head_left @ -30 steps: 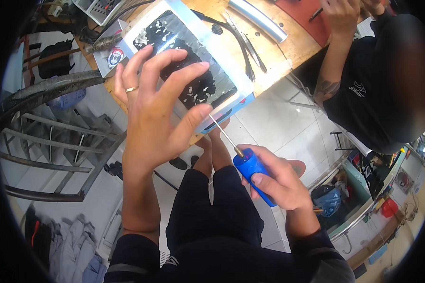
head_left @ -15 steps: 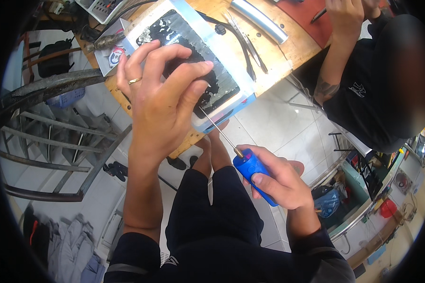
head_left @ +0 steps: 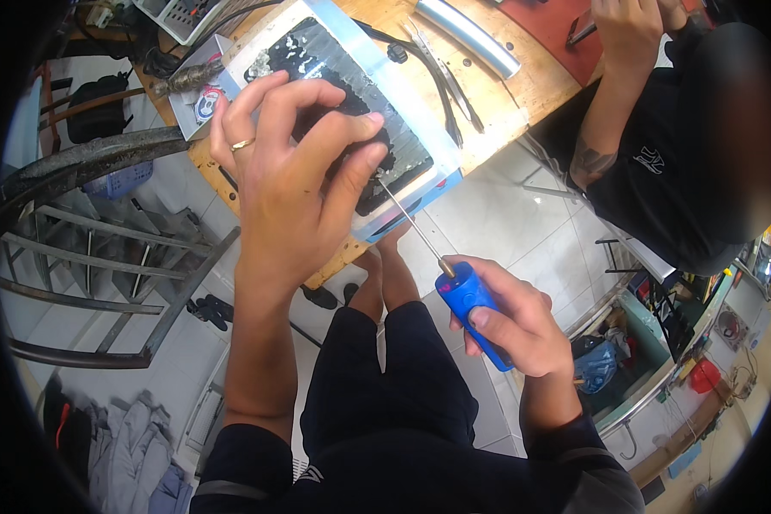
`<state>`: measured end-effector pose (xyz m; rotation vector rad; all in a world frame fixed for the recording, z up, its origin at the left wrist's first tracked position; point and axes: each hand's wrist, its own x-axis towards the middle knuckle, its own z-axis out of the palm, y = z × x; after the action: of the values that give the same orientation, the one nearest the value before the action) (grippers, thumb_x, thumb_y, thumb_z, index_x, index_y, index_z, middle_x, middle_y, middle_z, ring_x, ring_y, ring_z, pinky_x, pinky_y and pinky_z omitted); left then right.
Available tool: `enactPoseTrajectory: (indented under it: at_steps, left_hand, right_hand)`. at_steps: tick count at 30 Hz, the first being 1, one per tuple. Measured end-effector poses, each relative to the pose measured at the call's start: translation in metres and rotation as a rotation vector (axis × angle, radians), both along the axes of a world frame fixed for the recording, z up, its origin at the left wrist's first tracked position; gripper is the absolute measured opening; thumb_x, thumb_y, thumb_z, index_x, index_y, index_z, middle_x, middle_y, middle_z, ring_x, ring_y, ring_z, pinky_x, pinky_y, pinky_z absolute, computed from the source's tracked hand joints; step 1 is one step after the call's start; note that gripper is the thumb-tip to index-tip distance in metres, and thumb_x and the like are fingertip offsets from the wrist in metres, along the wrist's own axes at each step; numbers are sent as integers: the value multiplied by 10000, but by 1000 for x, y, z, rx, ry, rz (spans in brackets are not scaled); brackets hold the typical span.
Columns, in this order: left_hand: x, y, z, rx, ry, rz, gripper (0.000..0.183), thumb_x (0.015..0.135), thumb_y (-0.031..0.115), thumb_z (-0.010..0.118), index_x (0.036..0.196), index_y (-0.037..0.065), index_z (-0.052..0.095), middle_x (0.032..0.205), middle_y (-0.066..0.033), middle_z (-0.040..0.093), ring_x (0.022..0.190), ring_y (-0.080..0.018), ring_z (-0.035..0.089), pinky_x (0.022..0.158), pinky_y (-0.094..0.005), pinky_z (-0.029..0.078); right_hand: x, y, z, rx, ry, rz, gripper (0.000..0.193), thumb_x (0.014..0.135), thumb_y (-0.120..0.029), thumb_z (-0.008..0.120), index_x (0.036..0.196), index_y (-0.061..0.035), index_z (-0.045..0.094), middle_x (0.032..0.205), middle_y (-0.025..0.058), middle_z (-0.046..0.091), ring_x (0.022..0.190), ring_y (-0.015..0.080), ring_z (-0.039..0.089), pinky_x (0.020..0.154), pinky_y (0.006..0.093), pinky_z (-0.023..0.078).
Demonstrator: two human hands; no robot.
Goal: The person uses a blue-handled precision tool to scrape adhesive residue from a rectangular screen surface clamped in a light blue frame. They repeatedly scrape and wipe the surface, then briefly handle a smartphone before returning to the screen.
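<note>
My right hand (head_left: 522, 321) is closed around a blue-handled tool (head_left: 474, 308) with a long thin metal shaft. Its tip touches a dark flat panel (head_left: 407, 141) near my left thumb. The panel is partly coated in black, with rough pale-grey patches and crumbs. It lies on a white block with light-blue edging (head_left: 394, 73) at the table's near edge. My left hand (head_left: 295, 184), a ring on one finger, arches over the panel with fingers apart and fingertips down on it. That hand covers the panel's left part.
Metal tweezers (head_left: 445, 73), a black cable (head_left: 441, 94) and a silvery tube (head_left: 471, 36) lie right of the block on the wooden table (head_left: 522, 94). A small open box (head_left: 199, 111) sits to the left. Beside a red mat (head_left: 544, 26), a co-worker's arm (head_left: 612, 111) reaches in. A metal frame (head_left: 103, 283) stands at left.
The tool's tip has shifted right and away from me across the panel, and my right hand has moved slightly right with it. My left hand stays nearly in place.
</note>
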<state>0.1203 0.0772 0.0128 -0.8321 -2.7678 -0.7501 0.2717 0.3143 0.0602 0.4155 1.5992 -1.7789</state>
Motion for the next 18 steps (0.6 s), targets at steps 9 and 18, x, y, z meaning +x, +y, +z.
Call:
enactPoseTrajectory:
  at_steps: [9,18]
  left_hand:
    - [5,-3,12,47,-67,-46,420,814,445,846,1128,179,763,1287,-79,584,1371,-392,415,1186,-614,154]
    - [-3,0,-2,34,-6,-4,247,859,328,824,1054,183,781,1255,-42,594,1352,-383,428,1166,-582,185]
  right_hand:
    - [2,-1,0,-39,34,30,521,1071,-213,574,1531,4,461,943,104,670,688,132,660,668,284,539]
    - [-1,-1,3,-18,-61,-80,597,1017,-337,600,1508,-12,503,958,110,691,700,123,676,683,246,546]
